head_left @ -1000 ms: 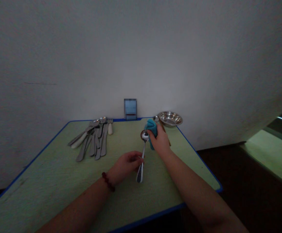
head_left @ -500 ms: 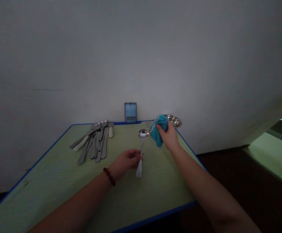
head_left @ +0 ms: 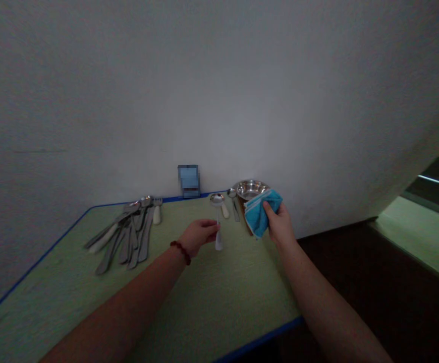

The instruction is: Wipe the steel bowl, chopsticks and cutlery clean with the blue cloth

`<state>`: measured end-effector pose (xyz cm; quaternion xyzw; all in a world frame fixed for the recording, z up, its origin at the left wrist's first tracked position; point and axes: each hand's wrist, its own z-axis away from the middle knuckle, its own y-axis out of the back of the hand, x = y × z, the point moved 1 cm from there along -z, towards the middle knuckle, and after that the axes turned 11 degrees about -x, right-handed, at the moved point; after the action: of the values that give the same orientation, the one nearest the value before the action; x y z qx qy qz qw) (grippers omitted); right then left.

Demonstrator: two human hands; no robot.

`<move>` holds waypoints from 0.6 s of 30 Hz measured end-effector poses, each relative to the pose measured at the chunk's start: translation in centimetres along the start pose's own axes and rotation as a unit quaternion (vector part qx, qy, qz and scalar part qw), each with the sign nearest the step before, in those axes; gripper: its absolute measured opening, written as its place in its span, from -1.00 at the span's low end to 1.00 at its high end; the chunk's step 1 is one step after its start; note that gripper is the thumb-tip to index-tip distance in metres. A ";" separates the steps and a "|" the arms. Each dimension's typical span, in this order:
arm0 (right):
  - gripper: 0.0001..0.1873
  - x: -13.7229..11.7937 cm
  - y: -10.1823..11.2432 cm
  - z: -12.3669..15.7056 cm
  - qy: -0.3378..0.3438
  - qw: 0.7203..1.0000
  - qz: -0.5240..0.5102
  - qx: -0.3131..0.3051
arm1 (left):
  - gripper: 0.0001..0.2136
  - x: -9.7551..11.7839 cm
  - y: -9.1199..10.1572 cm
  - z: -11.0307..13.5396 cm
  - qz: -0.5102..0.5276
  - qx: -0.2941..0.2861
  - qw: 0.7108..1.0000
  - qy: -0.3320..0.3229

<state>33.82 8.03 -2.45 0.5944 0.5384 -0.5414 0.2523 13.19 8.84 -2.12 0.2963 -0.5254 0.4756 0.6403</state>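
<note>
Holding a steel spoon (head_left: pixel 217 217) upright, its bowl above my closed left hand (head_left: pixel 200 237); my right hand (head_left: pixel 279 225) clutches a teal cloth (head_left: pixel 261 214).

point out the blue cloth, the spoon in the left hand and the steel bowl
blue cloth (head_left: pixel 261 214), head view, point on the folded middle of the cloth
spoon (head_left: pixel 217 199), head view, point on the spoon's bowl
steel bowl (head_left: pixel 250 189), head view, point on the bowl's inside

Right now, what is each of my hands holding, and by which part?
Your left hand holds a metal spoon by its handle; your right hand grips a teal cloth at one side.
</note>
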 end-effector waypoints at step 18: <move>-0.67 -0.9 0.7 -0.7 0.034 0.998 0.021 0.041 | -0.71 1.0 -2.4 -12.6 -0.166 -0.003 0.984 0.059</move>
<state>34.87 8.08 -1.63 0.6332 0.5112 -0.5376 0.2205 20.27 19.29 -4.33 0.3487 -0.4315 0.3782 0.7411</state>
